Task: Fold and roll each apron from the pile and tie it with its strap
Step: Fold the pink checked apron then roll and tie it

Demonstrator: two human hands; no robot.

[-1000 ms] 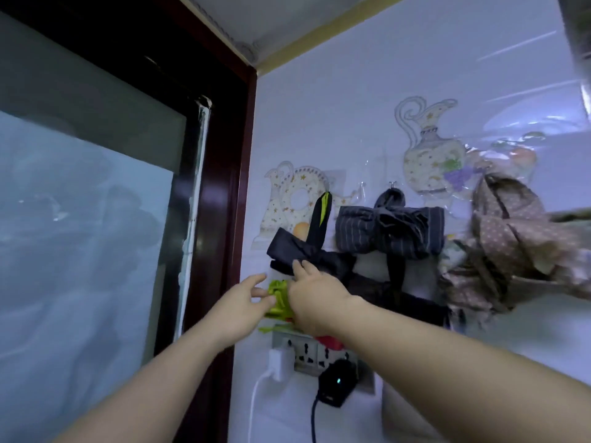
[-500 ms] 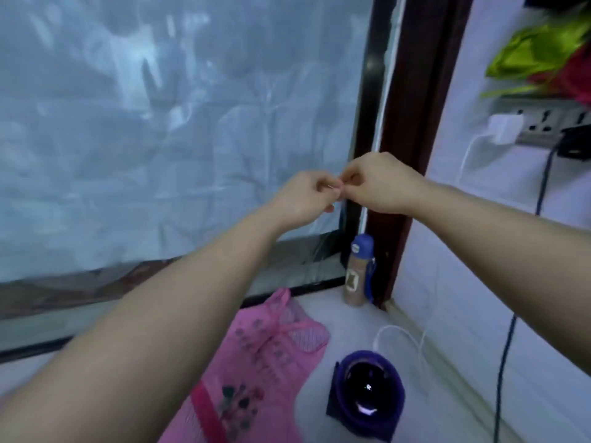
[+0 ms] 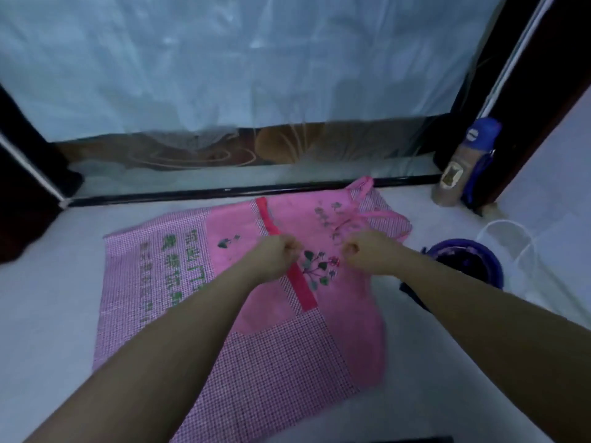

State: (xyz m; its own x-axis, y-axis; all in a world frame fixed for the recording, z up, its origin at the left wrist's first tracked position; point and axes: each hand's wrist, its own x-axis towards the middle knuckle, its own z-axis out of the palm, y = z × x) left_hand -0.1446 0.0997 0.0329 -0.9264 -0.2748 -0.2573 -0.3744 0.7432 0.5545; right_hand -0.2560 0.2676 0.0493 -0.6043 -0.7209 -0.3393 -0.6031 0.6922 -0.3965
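A pink checked apron (image 3: 256,356) with green lettering and a flower print lies spread flat on the white surface. A darker pink strap (image 3: 300,289) runs across its middle, and thin pink ties (image 3: 367,215) lie tangled at its far right corner. My left hand (image 3: 276,255) hovers above the apron's middle, curled into a fist. My right hand (image 3: 367,252) is a short way to its right, also curled shut. Nothing is visible in either fist, and neither hand touches the cloth.
A window with a dark frame (image 3: 256,190) runs along the far edge. A bottle with a blue cap (image 3: 460,164) stands in the right corner. A round purple container (image 3: 463,263) and a white cable (image 3: 511,244) lie right of the apron.
The view has swung down from the wall hooks to the surface. My hands left the hung rolls, met in front of the window, then moved apart above the pink apron.
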